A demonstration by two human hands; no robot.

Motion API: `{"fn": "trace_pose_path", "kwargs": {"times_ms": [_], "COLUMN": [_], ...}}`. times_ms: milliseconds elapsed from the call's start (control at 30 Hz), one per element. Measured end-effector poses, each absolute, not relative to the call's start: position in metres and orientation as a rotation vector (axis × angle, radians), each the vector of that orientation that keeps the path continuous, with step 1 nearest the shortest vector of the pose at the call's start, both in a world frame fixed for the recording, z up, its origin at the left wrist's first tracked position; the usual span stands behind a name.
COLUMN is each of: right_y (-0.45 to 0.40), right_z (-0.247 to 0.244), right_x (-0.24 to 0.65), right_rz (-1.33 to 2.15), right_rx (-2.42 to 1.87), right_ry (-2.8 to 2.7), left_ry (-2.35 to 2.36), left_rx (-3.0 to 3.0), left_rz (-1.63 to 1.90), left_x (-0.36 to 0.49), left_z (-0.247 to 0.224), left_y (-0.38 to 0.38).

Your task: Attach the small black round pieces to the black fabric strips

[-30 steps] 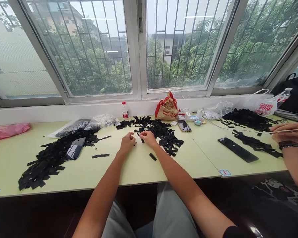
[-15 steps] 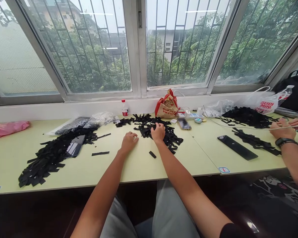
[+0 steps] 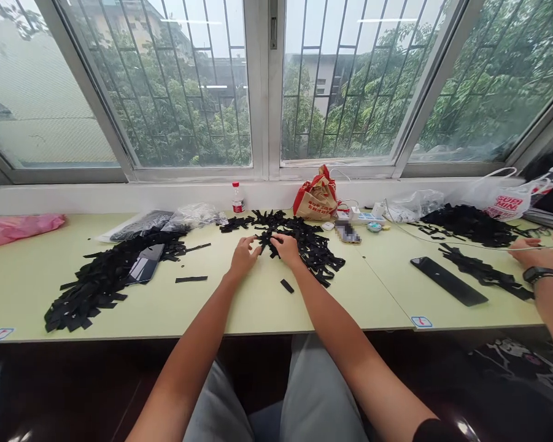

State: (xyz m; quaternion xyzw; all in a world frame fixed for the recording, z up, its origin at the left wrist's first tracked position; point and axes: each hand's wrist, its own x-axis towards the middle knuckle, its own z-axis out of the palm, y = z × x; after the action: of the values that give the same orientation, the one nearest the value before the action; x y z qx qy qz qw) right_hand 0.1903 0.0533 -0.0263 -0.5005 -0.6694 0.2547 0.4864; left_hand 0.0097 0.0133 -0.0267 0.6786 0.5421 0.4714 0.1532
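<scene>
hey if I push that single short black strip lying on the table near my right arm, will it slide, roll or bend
The short flat black strip lies flush on the pale green table, so it would probably slide, not roll. It looks thin and small, so likely very light. Similar strips in the black pile under the right hand lie curved and tangled, hinting it is somewhat floppy.

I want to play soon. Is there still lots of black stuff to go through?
A big heap of strips lies at the left, maybe done. Both hands, left hand and right hand, are at the middle pile, picking at strips. That pile looks big, so plenty seems left.
</scene>
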Motion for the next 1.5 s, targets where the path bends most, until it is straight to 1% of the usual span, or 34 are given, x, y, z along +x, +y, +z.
{"fn": "trace_pose_path", "kwargs": {"times_ms": [67,133,233,567,700,867,1100,1367,1433,1500], "right_y": [0.050,0.047,0.045,0.043,0.038,0.029,0.028,0.027,0.027,0.029], "right_z": [-0.025,-0.024,-0.024,-0.023,-0.017,-0.010,-0.012,-0.017,-0.018,-0.019], "right_x": [0.184,0.180,0.177,0.178,0.176,0.174,0.170,0.156,0.153,0.151], "right_rz": [0.662,0.681,0.676,0.615,0.531,0.740,0.823,0.764,0.792,0.894], "right_rx": [-1.160,-1.116,-1.100,-1.180,-1.110,-0.985,-1.061,-1.148,-1.136,-1.097], "right_ry": [-1.676,-1.713,-1.750,-1.756,-1.730,-1.862,-1.792,-1.807,-1.762,-1.682], "left_ry": [1.471,1.384,1.307,1.319,1.317,1.300,1.302,1.343,1.358,1.361], "left_rx": [1.827,1.733,1.681,1.587,1.646,1.743,1.800,2.013,2.005,2.004], "left_rz": [1.389,1.351,1.356,1.410,1.425,1.427,1.385,1.362,1.379,1.353], "left_x": [0.010,0.010,0.007,0.001,0.002,0.002,0.003,0.004,0.003,-0.001], "left_z": [-0.024,-0.023,-0.022,-0.020,-0.017,-0.013,-0.009,-0.003,0.000,0.003], "left_y": [0.014,0.015,0.016,0.018,0.016,0.014,0.013,0.009,0.010,0.010]}}
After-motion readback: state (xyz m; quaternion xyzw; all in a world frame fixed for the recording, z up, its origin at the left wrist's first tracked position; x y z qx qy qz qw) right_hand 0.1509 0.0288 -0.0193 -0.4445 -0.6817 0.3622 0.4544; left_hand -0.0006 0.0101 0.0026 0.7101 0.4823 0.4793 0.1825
